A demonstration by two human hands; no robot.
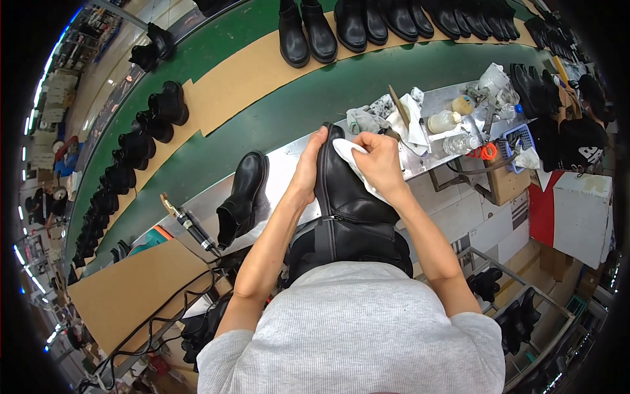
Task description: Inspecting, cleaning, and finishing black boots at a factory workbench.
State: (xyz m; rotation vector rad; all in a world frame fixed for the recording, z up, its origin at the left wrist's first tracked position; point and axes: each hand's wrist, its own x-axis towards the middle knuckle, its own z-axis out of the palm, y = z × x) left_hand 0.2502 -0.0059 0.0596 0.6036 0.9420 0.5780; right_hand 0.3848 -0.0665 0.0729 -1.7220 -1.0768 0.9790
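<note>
A black leather ankle boot (pixel 354 190) with a side zip lies in front of me, its toe pointing away and its shaft near my lap. My left hand (pixel 307 164) is closed along the boot's left edge near the toe, thumb and fingers against the sole side. In my right hand (pixel 380 163) a white cloth (pixel 351 156) is pinched and pressed on the boot's upper near the toe. A second black boot (pixel 244 190) lies on its side on the metal ledge, left of my left forearm.
Black boots (pixel 305 33) line the green conveyor belt (pixel 262 108) on brown cardboard. Bottles (pixel 445 121), rags and a brush crowd the metal ledge at right, beside a blue basket (pixel 518 148). A corded hand tool (pixel 190 226) and a cardboard sheet (pixel 138 292) lie left.
</note>
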